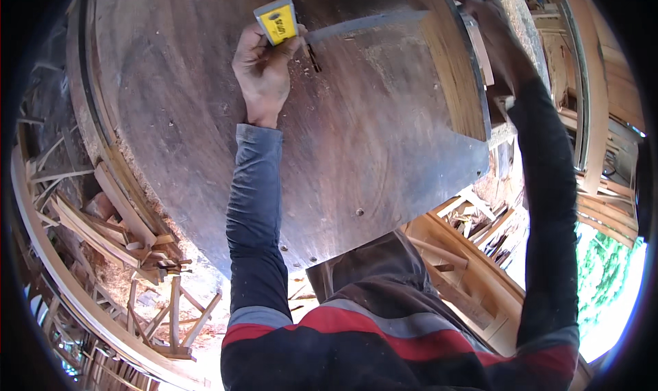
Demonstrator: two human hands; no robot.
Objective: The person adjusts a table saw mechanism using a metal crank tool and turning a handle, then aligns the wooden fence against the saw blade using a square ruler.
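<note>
My left hand (264, 79) is closed around a tape measure (277, 24) with a grey case and a yellow label, held above a worn wooden tabletop (274, 165). A flat grey strip (370, 23) runs from beside that hand to a wooden board (452, 69); whether it is the tape's blade I cannot tell. Just right of my left fingers, a short dark slot (314, 57) shows in the tabletop. Out at the far right, my right hand (490, 31) bends its fingers over a light wooden strip (480, 52) alongside the board. Its fingertips are partly hidden.
Wood offcuts (110, 233) and sawdust lie on the left beyond the tabletop's edge. A long wooden trough-like piece (473, 281) stands below the near right edge, by more scraps (473, 216). Stacked boards (603, 209) are at the far right.
</note>
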